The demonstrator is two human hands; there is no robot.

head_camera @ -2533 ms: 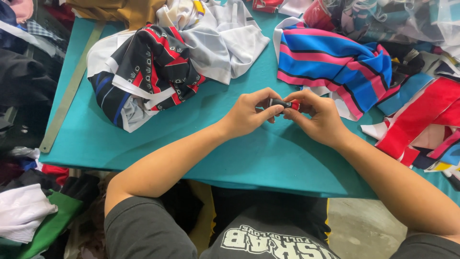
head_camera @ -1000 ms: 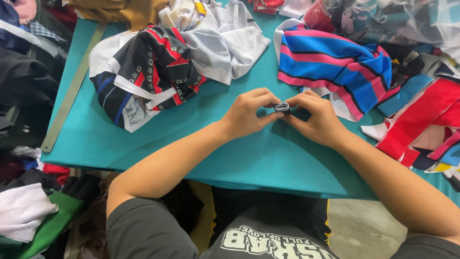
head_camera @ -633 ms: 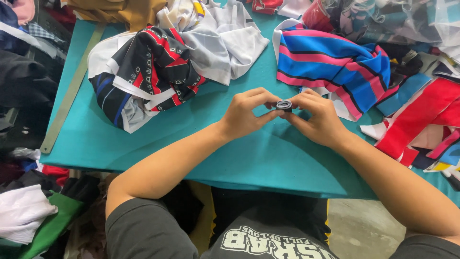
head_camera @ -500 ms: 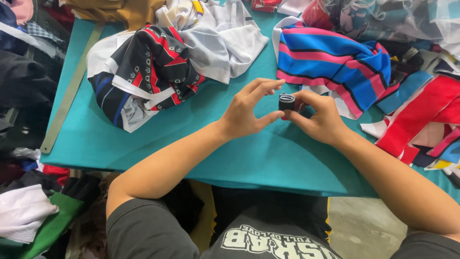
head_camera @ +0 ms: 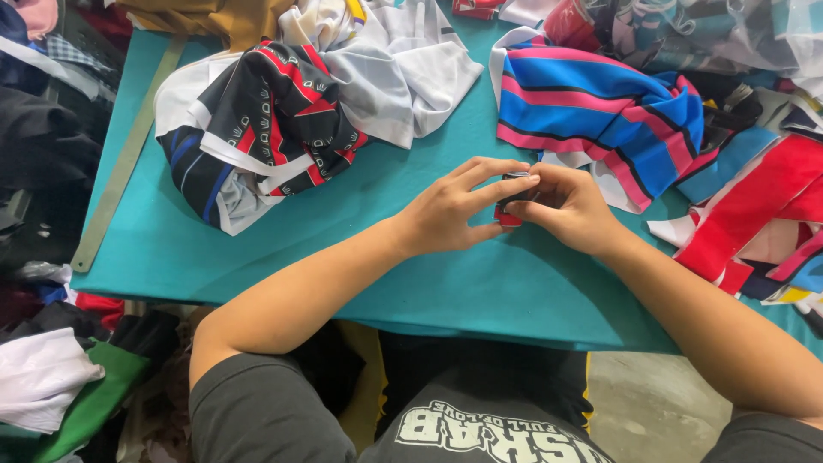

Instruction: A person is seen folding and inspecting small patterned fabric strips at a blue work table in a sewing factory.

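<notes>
Both hands meet over the middle of the teal surface [head_camera: 257, 257], a bit right of centre. The left hand [head_camera: 450, 210] has its fingers stretched out across the top of a small dark thing with a red bit at the bottom [head_camera: 512, 199], thumb tucked under, so its grip is pinched shut on it. The right hand [head_camera: 570, 206] cups the same little object from the right side, grip closed around it too. Can't really tell what the object is, it's mostly hidden between the fingers. Far left there's a crumpled black, red and white patterned cloth [head_camera: 266, 129], with a pale grey garment [head_camera: 403, 60] just beside it on the right. To the far right sits a blue and pink striped cloth [head_camera: 600, 103], near the right hand. Red and blue scraps [head_camera: 746, 206] pile up at the right edge. A long metal ruler [head_camera: 129, 154] lies along the left side.
</notes>
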